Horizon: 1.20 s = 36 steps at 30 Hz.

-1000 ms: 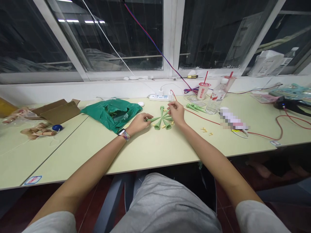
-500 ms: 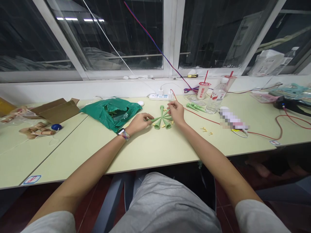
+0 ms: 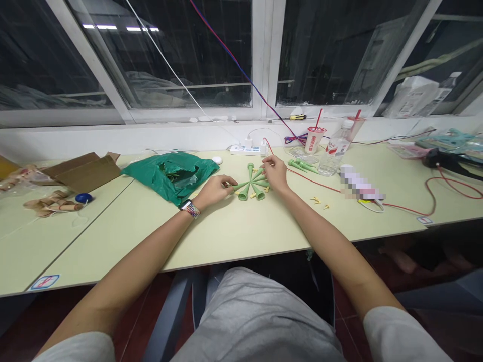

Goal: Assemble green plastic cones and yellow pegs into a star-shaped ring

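Several slim green plastic cones (image 3: 244,193) lie on the table like a star, narrow tips meeting in the middle and wide hollow ends outward. Small yellow pieces (image 3: 252,195) sit between them. At the star's left side my left hand (image 3: 216,191) has its fingers closed on the wide end of one cone. My right hand (image 3: 275,174) pinches the outer end of a cone at the upper right; its fingertips partly hide that cone. More green cones (image 3: 304,166) rest to the right, and a few loose yellow pieces (image 3: 317,200) lie nearer the front.
A torn green plastic bag (image 3: 149,173) is at my left, beyond it an open cardboard box (image 3: 88,173) and wooden parts with a blue ball (image 3: 83,197). Behind stands a power strip (image 3: 243,150). A cup (image 3: 314,141), a water bottle (image 3: 334,153) and a red cable (image 3: 400,206) are rightward.
The view has shifted slightly. Both hands stay at the same cones, and the star arrangement looks unchanged.
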Motion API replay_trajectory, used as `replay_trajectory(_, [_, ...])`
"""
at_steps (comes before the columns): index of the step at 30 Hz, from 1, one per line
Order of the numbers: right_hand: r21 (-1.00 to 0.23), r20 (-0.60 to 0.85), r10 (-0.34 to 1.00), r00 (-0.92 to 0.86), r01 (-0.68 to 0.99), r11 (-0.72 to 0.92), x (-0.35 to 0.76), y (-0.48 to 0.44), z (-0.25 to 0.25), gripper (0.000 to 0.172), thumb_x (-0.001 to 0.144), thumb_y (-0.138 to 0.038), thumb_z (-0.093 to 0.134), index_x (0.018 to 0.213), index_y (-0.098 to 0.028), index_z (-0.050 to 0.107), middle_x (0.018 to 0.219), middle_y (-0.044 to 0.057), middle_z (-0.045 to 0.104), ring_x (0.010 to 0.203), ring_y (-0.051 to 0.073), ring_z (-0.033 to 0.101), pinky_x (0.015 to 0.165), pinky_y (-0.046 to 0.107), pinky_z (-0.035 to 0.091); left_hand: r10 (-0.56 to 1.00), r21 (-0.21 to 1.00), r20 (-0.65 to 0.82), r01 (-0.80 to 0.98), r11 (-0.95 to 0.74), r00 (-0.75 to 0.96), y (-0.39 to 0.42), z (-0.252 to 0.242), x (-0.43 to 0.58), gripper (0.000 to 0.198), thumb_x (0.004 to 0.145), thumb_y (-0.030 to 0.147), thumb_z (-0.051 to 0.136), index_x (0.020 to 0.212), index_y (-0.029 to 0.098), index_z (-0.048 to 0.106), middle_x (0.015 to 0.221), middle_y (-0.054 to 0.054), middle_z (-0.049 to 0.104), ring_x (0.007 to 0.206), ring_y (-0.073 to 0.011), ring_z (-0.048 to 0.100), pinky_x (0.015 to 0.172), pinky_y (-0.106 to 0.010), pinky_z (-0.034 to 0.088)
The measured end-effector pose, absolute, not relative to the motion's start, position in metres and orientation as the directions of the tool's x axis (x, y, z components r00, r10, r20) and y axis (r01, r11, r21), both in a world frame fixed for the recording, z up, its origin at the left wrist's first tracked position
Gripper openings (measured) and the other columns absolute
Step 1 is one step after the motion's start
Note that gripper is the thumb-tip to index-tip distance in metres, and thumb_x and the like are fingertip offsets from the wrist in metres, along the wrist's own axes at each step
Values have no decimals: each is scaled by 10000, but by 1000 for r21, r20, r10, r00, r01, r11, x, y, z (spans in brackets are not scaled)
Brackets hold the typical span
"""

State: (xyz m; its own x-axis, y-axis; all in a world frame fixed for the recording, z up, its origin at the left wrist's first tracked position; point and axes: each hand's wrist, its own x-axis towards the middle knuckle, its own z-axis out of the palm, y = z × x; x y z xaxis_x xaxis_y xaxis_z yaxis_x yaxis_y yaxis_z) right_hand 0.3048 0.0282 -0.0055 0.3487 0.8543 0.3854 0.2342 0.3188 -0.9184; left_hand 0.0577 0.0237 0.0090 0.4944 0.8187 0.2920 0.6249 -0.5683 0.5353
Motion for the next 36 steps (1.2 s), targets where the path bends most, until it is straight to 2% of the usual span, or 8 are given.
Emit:
replay_trajectory(4, [-822,444,831,335,522,229,322,33,-4,186,869,-217,521,973,-216,675,961,56,739,872,236,691,827,363,539,822,525,309,635,-566,478,24,11,57,288,847,300,592,981,204,828,1059,-65,815,858,-241,702,824,-361,525])
replay_trajectory(9, [-490,411,862,296,869,-65,366,45,9,307,908,-153,540,1154,-172,722,1233,177,715,1115,325,664,933,428,517,812,534,339,614,-581,474,26,8,55,298,846,278,576,1002,202,819,1101,-64,811,897,-236,715,850,-346,539])
replay_trajectory(13, [-226,340,905,257,956,-187,406,60,15,423,919,-109,535,1307,-122,703,1364,243,654,1265,374,604,987,459,503,807,539,398,601,-590,435,28,6,54,303,853,274,556,995,193,811,1105,-73,808,930,-241,719,881,-350,541])
replay_trajectory(16, [-130,267,942,202,976,-173,422,67,13,456,925,-102,531,1348,-129,701,1366,233,660,1263,355,611,1007,447,504,812,565,445,585,-581,377,30,7,53,302,870,287,530,967,194,801,1089,-77,808,952,-248,714,886,-357,540])
replay_trajectory(21, [-94,235,949,211,977,-194,429,74,8,499,922,-121,552,1404,-141,677,1407,241,639,1206,331,659,976,422,522,839,674,466,502,-542,280,32,11,53,288,864,323,522,933,194,770,1032,-74,798,919,-242,708,852,-353,553])
replay_trajectory(29, [-17,139,958,249,968,-250,434,79,7,433,906,-137,627,1329,-99,707,1269,273,716,1182,344,702,925,397,507,837,780,516,306,-546,179,35,26,52,252,850,350,573,892,180,754,936,-79,764,809,-201,681,684,-301,526])
replay_trajectory(32, [-59,219,950,224,975,-216,434,75,8,407,914,-141,618,1311,-129,708,1260,247,731,1176,338,704,917,394,503,851,811,497,259,-525,167,39,35,51,251,835,361,594,887,178,757,942,-84,768,806,-196,686,700,-301,538])
replay_trajectory(36, [-224,380,905,192,968,-112,422,68,17,386,923,-199,631,1302,-158,692,1255,208,738,1150,325,689,902,385,491,866,844,479,194,-499,145,48,46,52,241,807,352,615,895,175,752,975,-87,770,824,-186,693,713,-288,550])
